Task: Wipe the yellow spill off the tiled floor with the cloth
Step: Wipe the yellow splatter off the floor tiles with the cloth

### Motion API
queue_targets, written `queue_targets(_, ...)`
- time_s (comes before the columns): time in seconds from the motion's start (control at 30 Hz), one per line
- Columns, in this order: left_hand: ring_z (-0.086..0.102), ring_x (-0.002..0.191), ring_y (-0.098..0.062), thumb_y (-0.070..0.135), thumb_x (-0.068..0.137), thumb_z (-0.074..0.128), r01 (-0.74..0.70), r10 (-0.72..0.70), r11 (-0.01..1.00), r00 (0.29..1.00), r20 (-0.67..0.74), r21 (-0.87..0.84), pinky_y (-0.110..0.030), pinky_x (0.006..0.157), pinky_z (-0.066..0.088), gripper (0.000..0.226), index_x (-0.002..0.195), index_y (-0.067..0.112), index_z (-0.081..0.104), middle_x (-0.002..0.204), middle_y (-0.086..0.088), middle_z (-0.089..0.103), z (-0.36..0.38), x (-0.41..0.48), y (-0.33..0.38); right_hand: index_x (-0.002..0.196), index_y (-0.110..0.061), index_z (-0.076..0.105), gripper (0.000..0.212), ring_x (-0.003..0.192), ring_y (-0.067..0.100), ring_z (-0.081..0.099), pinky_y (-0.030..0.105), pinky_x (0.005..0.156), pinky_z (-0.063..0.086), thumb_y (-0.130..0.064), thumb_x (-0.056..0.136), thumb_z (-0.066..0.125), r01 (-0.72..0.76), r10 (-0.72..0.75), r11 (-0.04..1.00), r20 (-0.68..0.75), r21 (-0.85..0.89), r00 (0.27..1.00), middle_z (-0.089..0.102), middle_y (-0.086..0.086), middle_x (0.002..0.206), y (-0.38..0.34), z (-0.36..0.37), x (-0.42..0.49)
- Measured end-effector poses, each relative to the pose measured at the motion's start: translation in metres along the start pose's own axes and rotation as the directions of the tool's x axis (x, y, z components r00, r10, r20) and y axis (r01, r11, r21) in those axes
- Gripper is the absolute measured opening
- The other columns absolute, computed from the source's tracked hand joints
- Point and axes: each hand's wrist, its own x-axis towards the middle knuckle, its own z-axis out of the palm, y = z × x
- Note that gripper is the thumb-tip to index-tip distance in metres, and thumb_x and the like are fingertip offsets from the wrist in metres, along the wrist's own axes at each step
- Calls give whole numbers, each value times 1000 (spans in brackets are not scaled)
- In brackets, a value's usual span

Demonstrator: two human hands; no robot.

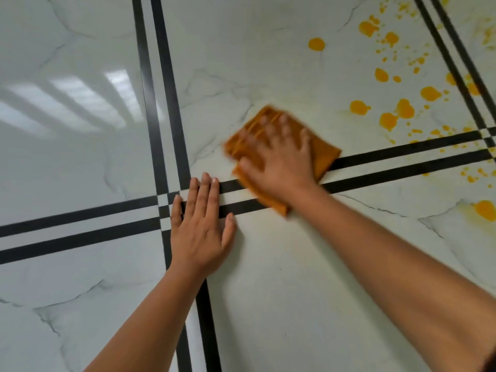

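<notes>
An orange cloth (pixel 323 154) lies flat on the white marble-look tiled floor (pixel 281 63), near the middle of the view. My right hand (pixel 281 157) presses down on it with fingers spread, blurred by motion. The yellow spill (pixel 402 108) is scattered as blobs and small drops to the right of the cloth, reaching the top right corner. One larger yellow blob (pixel 485 209) sits at the right edge. My left hand (pixel 200 226) rests flat on the floor, palm down, just left of the cloth and apart from it, holding nothing.
Double black border stripes (pixel 80 224) cross the floor horizontally and another pair (pixel 158 89) runs vertically, meeting under my left hand. A second vertical pair (pixel 453 60) passes through the spill at the right. Faint yellowish smears show around the cloth.
</notes>
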Motion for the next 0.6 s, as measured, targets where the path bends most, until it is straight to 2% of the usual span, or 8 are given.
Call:
queue_targets(0.07, -18, 140, -11, 54, 81, 0, -15, 15, 1000, 1000, 17, 17, -38, 116, -9, 73, 145, 20, -7, 152, 5, -15, -1, 0, -1, 141, -48, 29, 62, 145, 29, 13, 58, 109, 8, -67, 82, 27, 256, -256, 966, 15, -24, 967, 24, -1, 156, 5, 8, -52)
queue_targets(0.1, -19, 140, -12, 54, 81, 0, -18, 17, 1000, 1000, 22, 17, -38, 116, -9, 74, 146, 19, -7, 152, 4, -15, -2, 0, -1, 140, -48, 30, 63, 144, 28, 15, 57, 109, 9, -68, 80, 28, 255, -254, 967, 29, -28, 967, 25, -2, 156, 25, 6, -66)
queue_targets(0.2, -20, 140, -12, 57, 82, 0, -23, 23, 1000, 999, 35, -1, -38, 116, -9, 76, 146, 17, -8, 152, 4, -17, -2, -2, 0, 143, -51, 14, 66, 146, 28, 0, 59, 111, 2, -73, 81, 19, -193, 193, 981, -9, 4, 981, 9, -2, 159, 64, -8, -26)
queue_targets(0.27, -19, 141, -11, 58, 82, 1, -20, 20, 1000, 999, 28, 0, -38, 116, -9, 77, 147, 17, -6, 153, 5, -16, -1, -2, -1, 145, -49, 9, 65, 145, 33, -7, 61, 110, -2, -70, 85, 19, -337, 337, 941, 3, 2, 941, 2, 1, 160, 36, -7, 13)
queue_targets(0.43, -15, 142, -13, 62, 82, 6, -15, 15, 1000, 1000, 9, 12, -38, 116, -7, 81, 147, 15, -1, 154, 3, -11, 0, -4, -5, 142, -49, 24, 63, 145, 31, 8, 61, 109, 5, -69, 82, 19, 201, -201, 979, 9, -33, 980, 18, -1, 158, -9, 11, -45)
queue_targets(0.47, -16, 142, -13, 63, 82, 6, -19, 19, 1000, 1000, 17, 9, -37, 116, -8, 82, 148, 15, -3, 154, 2, -11, 0, -5, -4, 142, -51, 23, 64, 145, 29, 9, 60, 110, 6, -70, 81, 20, 166, -166, 985, 2, -42, 986, 18, -2, 158, 14, 9, -53)
queue_targets(0.53, -20, 141, -12, 63, 82, 6, -28, 28, 1000, 999, 17, 4, -36, 115, -11, 82, 148, 16, -6, 155, 1, -13, 0, -5, -5, 143, -52, 14, 65, 146, 29, 3, 60, 110, 3, -72, 81, 18, -143, 142, 989, -48, -22, 989, 11, -2, 159, 51, 2, -36)
queue_targets(0.6, -21, 141, -12, 64, 82, 6, -30, 30, 1000, 999, 17, -1, -36, 115, -12, 82, 148, 16, -6, 155, 2, -14, 0, -4, -6, 144, -49, 13, 65, 145, 33, -1, 61, 111, 1, -71, 84, 17, -396, 397, 918, -51, 39, 916, 8, 1, 160, 41, -3, -5)
